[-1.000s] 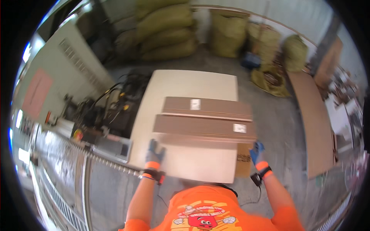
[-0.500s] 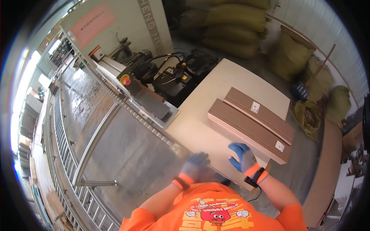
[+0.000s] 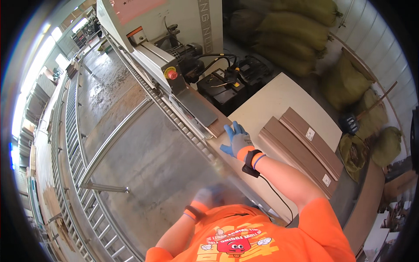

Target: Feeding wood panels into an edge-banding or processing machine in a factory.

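Note:
My right hand (image 3: 238, 142), in a grey and blue glove, reaches over the pale table board (image 3: 290, 94) with its fingers spread. Its fingertips are close to the end of a brown plank (image 3: 217, 129) that sticks out from the machine (image 3: 168, 61); whether they touch cannot be made out. My left hand (image 3: 208, 197), gloved alike, is low in front of my body and smeared by motion, so its fingers do not show clearly. Right of my right forearm lie two stacks of brown grooved planks, a nearer stack (image 3: 297, 155) and a farther stack (image 3: 312, 139), each with a white label.
A row of small rollers (image 3: 181, 126) runs along the machine's left edge. Metal roller rails (image 3: 89, 196) stand at the left, above the grey floor (image 3: 135, 157). Full sacks (image 3: 288, 39) are piled at the back. A cable (image 3: 279, 196) hangs from my right wrist.
My right hand has moved left and away from me, from beside the plank stacks to the machine's end. A plank end now shows there. My left hand has drawn back toward my body.

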Demonstrator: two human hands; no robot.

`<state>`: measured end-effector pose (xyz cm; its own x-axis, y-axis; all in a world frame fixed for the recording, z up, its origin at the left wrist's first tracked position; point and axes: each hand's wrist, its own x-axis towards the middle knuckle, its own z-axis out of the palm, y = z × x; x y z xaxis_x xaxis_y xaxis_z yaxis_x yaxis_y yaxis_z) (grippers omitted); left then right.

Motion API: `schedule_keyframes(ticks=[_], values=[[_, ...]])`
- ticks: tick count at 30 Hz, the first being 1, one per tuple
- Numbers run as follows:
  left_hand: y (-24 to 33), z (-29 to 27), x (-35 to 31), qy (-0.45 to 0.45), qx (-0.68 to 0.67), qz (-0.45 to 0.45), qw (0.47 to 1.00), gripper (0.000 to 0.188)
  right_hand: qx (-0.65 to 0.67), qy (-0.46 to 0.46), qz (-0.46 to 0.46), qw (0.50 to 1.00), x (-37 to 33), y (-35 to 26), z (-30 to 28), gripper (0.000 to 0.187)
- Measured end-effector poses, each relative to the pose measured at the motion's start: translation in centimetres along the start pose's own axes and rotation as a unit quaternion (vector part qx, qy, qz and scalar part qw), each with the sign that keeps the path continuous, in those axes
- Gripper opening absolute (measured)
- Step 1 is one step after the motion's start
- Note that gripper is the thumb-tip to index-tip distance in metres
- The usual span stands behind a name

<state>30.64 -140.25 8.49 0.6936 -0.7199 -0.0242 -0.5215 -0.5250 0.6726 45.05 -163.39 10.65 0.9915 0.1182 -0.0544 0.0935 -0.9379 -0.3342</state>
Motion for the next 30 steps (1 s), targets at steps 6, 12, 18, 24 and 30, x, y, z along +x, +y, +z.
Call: schedule_keyframes(ticks=[6, 12, 18, 24, 30], values=[[1.3, -4.2, 0.3, 0.027, 0.033, -0.047, 0.998, 0.020, -0.046, -0.036, 0.071, 0.996, 0.7, -0.5, 1.1, 0.098], [1.0, -6.0, 3.6, 0.036, 0.034, -0.002, 0.999, 0.022, -0.068, 0.021, 0.081, 0.994, -4.9, 3.5, 2.3, 0.088], [-1.9, -5.4, 9.4, 0.116, 0.066, 0.088, 0.987, 0.034, -0.023, 0.048, 0.074, 0.996, -15.3, 7.4, 0.5, 0.088], [-2.1, -3.8, 15.3, 0.128, 0.258, 0.060, 0.956, 0.077, -0.017, 0.050, 0.170, 0.984, -32.1, 11.5, -1.4, 0.082], [-0.8, 0.6, 18.1, 0.016, 0.275, 0.038, 0.961, 0.092, 0.075, 0.143, 0.402, 0.901, -45.7, 13.4, 3.2, 0.072]])
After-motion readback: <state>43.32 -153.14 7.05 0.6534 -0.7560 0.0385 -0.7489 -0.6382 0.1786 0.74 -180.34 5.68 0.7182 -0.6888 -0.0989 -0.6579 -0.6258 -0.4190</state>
